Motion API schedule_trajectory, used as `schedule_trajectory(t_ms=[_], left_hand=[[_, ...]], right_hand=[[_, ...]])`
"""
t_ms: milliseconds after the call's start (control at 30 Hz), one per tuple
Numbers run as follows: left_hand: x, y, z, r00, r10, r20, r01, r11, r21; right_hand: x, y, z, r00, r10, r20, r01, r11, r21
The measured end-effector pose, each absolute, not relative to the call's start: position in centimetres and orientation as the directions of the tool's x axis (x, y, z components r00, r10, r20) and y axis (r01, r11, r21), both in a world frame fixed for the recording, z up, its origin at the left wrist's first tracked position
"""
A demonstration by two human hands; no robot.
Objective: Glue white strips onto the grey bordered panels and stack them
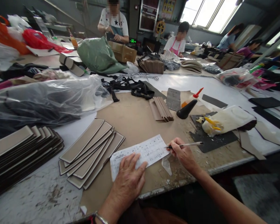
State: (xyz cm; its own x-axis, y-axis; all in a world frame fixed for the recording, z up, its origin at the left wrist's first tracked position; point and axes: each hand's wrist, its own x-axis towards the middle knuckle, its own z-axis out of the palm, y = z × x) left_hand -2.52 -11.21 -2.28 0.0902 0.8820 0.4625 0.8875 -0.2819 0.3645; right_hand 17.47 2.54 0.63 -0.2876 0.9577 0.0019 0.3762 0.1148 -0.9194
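Observation:
My left hand [128, 180] lies flat, fingers spread, on the lower left part of a printed paper slip [140, 154] on the brown work surface. My right hand [182, 152] is closed round a pen [186, 144], its tip touching the slip's right end. A fanned stack of grey-brown card strips [91, 151] lies just left of the slip. A scrap of clear plastic [166, 163] sits below the slip's right corner.
Dark strip piles [18, 152] and a clear plastic bag [44, 99] fill the left. A black cone [186, 109], glue bottle [192, 98], folded card pieces [161, 109] and a white glue pad [226, 119] lie ahead. Other people [113, 21] work at the far end.

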Motion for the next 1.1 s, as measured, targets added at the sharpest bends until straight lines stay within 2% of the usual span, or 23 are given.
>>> schedule_trajectory(t_ms=[167,400,767,900,1000,1100], left_hand=[[-2.6,-11.2,-2.3,0.103,0.884,0.456,0.895,-0.282,0.345],[-2.6,-11.1,-2.2,0.100,0.880,0.464,0.899,-0.280,0.337],[-2.6,-11.1,-2.2,0.106,0.886,0.452,0.896,-0.282,0.342],[-2.6,-11.2,-2.2,0.109,0.891,0.441,0.896,-0.280,0.345],[-2.6,-11.2,-2.2,0.106,0.891,0.442,0.893,-0.281,0.352],[-2.7,-11.3,-2.3,0.109,0.893,0.436,0.892,-0.282,0.353]], right_hand=[[17.9,1.9,0.4,-0.302,0.951,0.069,0.443,0.204,-0.873],[16.7,1.9,-0.4,-0.466,0.861,0.205,0.510,0.450,-0.733],[16.5,2.3,-1.6,-0.473,0.830,0.296,0.546,0.539,-0.641],[16.6,2.3,-1.8,-0.487,0.824,0.289,0.552,0.547,-0.629],[16.7,2.3,-1.7,-0.489,0.826,0.279,0.541,0.538,-0.647],[16.7,2.3,-1.7,-0.409,0.869,0.278,0.527,0.474,-0.706]])
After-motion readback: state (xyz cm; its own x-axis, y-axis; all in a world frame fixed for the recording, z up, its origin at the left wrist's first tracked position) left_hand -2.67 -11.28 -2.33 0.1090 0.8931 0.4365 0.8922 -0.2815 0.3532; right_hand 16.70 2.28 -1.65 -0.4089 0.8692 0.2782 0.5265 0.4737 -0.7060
